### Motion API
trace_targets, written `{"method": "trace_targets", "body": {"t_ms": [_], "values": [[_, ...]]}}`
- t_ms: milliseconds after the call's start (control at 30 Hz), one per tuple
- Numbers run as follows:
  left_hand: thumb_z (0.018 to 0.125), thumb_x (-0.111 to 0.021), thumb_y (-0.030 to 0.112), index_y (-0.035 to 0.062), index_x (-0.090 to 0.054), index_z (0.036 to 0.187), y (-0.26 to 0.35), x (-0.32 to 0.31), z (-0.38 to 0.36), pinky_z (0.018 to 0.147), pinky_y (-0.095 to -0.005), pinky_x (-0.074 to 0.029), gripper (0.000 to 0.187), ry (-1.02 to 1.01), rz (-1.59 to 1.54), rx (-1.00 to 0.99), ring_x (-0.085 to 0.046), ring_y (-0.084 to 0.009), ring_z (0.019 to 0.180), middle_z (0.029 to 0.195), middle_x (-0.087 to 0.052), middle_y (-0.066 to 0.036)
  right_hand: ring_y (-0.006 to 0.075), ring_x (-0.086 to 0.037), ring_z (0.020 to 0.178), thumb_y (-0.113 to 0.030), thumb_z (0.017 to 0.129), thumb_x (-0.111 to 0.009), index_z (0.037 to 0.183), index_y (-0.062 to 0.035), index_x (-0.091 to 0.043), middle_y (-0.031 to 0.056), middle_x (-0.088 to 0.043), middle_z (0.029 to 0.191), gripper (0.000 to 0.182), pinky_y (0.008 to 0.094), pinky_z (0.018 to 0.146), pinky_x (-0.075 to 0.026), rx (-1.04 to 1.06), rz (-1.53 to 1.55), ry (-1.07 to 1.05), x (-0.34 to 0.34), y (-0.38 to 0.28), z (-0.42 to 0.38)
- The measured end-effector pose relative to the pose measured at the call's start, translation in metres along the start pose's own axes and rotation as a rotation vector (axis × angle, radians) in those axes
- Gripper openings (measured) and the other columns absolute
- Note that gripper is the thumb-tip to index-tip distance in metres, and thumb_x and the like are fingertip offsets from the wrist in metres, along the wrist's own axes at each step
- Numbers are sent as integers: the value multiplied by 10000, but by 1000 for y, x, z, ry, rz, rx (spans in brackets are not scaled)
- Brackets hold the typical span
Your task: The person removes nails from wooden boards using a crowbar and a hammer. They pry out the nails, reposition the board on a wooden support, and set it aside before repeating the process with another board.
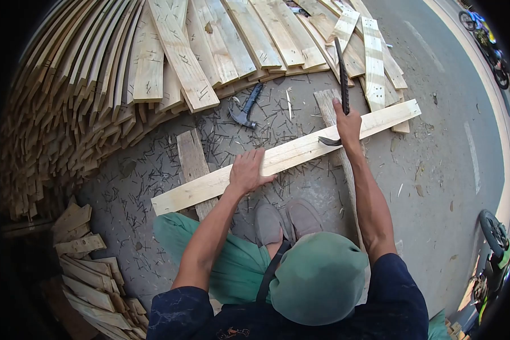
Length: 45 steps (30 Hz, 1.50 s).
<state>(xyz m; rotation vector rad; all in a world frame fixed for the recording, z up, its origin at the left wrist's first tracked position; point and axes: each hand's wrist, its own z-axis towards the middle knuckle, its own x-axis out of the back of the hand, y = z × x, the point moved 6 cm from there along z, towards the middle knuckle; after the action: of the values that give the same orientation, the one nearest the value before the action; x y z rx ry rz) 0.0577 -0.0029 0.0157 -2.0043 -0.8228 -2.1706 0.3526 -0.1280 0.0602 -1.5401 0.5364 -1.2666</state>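
A long pale wooden plank [300,150] lies slantwise over two rough wooden supports, the left one [191,154] and the right one [326,105]. My left hand [247,171] grips the plank left of its middle, fingers over the top and thumb along the near edge. My right hand [348,122] is closed round a dark crowbar [344,73], above the right part of the plank. The crowbar's curved claw rests over the plank beside my wrist, and its straight end points away from me. Nail points show at the plank's right end.
A claw hammer [247,107] lies on the ground among many scattered nails. Big stacks of nail-studded boards [147,62] rise at the back and left, with more boards [90,277] at lower left. Bicycles [496,249] stand on the right beyond the road.
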Motion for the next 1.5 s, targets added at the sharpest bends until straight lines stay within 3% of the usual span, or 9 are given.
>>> {"method": "trace_targets", "body": {"t_ms": [167,233,400,633,967,1067,1133,1500], "values": [[659,-756,594,52,-488,1309,2,1,-2,845,-402,-417,888,0,-5,-8,-585,-301,983,1106,-599,-137,92,-370,559,-432,948,-637,602,-5,-461,-18,-396,557,578,321,489,-328,-53,187,137,42,11,-33],[661,-757,593,54,-486,1313,4,2,-2,848,-403,-419,888,3,3,-16,-587,-303,989,1119,-600,-139,93,-379,564,-430,943,-646,618,9,-486,-14,-407,554,569,320,490,-331,119,108,239,49,3,-40],[671,-753,576,70,-502,1271,4,5,-3,824,-392,-418,824,59,6,-27,-580,-280,964,1044,-586,-118,97,-404,548,-419,934,-662,744,19,-613,19,-462,553,480,309,498,-372,195,66,223,25,-1,-48],[651,-775,568,59,-496,1286,1,1,-2,831,-410,-423,861,13,-19,-4,-580,-305,974,1074,-587,-131,102,-389,523,-400,939,-658,712,3,-567,36,-437,531,471,326,469,-361,288,-10,202,-6,0,-52],[647,-773,570,49,-500,1285,2,5,-1,805,-397,-421,867,55,-18,-39,-581,-297,945,1050,-590,-129,86,-371,522,-344,947,-663,699,5,-559,11,-401,531,441,304,452,-346,289,5,344,14,-3,-62],[646,-772,572,48,-499,1289,0,2,-1,806,-399,-422,873,50,-24,-31,-582,-299,944,1053,-592,-133,86,-365,528,-353,945,-665,699,3,-554,11,-400,534,446,306,455,-342,309,-17,335,10,-3,-57],[646,-772,571,48,-499,1289,1,2,-2,807,-400,-423,873,48,-19,-34,-582,-300,947,1057,-592,-134,84,-368,535,-357,945,-664,703,-1,-552,8,-405,540,444,306,462,-344,243,-22,215,1,1,-51],[654,-772,563,62,-492,1283,0,2,0,809,-398,-417,852,33,-23,-21,-581,-297,940,1049,-592,-122,85,-366,546,-353,934,-680,710,-1,-552,-1,-399,550,437,292,468,-340,277,33,221,-3,-9,-57]]}}
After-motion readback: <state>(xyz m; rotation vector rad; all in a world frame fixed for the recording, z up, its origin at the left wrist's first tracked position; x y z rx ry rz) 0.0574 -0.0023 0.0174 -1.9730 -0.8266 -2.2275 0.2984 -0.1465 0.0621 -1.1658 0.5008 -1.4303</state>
